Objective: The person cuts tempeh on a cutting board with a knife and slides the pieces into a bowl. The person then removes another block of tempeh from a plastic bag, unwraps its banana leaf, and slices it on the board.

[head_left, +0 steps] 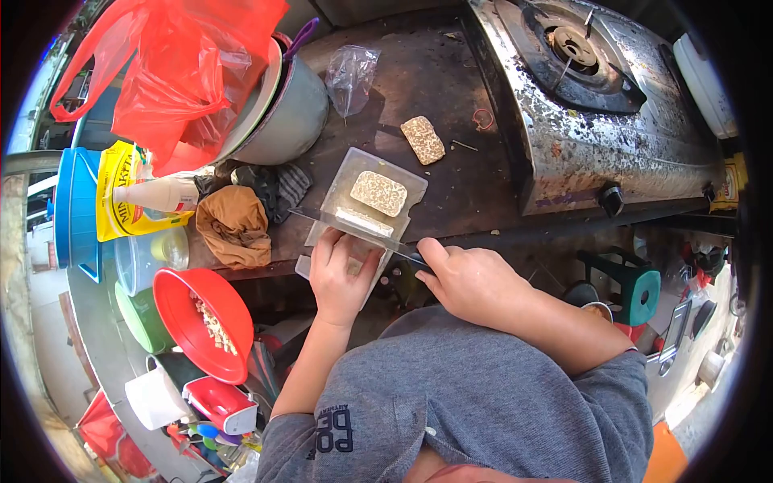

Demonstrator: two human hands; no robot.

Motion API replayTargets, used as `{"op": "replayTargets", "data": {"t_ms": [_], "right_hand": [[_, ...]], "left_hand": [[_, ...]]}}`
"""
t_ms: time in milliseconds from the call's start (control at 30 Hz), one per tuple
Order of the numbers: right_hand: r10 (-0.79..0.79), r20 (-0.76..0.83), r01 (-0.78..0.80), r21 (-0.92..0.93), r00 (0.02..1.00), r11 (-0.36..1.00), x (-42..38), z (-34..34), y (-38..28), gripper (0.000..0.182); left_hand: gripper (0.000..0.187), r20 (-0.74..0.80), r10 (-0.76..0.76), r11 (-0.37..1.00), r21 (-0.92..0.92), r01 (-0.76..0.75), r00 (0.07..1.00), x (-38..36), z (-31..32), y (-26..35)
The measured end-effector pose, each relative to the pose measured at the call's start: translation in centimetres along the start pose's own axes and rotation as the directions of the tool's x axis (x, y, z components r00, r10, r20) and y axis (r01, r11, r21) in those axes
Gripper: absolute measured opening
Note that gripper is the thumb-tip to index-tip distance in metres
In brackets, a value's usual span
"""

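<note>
A pale cutting board point(341, 179) lies on the dark table, with a speckled tempeh block point(378, 193) on it. Below that block is a white cut strip point(364, 221), and the knife point(346, 225) lies across it, blade pointing left. My right hand point(459, 274) is closed around the knife's dark handle. On the near side of the blade, my left hand point(342, 270) has its fingers bent over a tempeh piece point(354, 266), mostly hidden beneath them. Another tempeh block point(423, 140) rests on the table beyond the board.
A gas stove point(596, 137) stands at the right. At the left are a grey pot point(294, 113) under a red plastic bag point(185, 80), a brown cloth point(234, 227), a yellow pouch point(115, 173) and a red bowl point(181, 310) holding small cut pieces.
</note>
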State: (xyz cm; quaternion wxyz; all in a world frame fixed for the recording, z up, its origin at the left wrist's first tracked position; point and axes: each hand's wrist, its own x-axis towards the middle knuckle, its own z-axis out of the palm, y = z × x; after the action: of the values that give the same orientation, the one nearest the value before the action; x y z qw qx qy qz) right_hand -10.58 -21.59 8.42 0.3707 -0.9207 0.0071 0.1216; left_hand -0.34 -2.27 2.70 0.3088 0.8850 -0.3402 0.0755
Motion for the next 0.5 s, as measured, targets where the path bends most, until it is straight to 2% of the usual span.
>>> {"op": "replayTargets", "data": {"t_ms": [133, 200, 400, 500], "right_hand": [[0.019, 0.019, -0.019, -0.002, 1.0, 1.0, 0.0, 0.0, -0.3, 0.024], [0.053, 0.092, -0.052, -0.018, 0.994, 0.998, 0.3, 0.0, -0.3, 0.024], [0.066, 0.173, -0.072, 0.029, 0.983, 0.997, 2.8, 0.5, 0.6, 0.025], [0.032, 0.116, -0.035, 0.025, 0.993, 0.999, 4.5, 2.7, 2.2, 0.025]], "left_hand": [[0.038, -0.011, 0.016, 1.0, 0.027, -0.016, 1.0, -0.1, 0.1, -0.2], [0.038, -0.007, 0.023, 0.999, 0.033, -0.022, 1.0, -0.1, 0.1, -0.3], [0.039, 0.029, 0.043, 0.998, 0.049, -0.044, 0.999, 0.0, 0.0, -0.4], [0.04, 0.009, 0.051, 0.998, 0.036, -0.051, 0.999, 0.0, 0.2, -0.8]]}}
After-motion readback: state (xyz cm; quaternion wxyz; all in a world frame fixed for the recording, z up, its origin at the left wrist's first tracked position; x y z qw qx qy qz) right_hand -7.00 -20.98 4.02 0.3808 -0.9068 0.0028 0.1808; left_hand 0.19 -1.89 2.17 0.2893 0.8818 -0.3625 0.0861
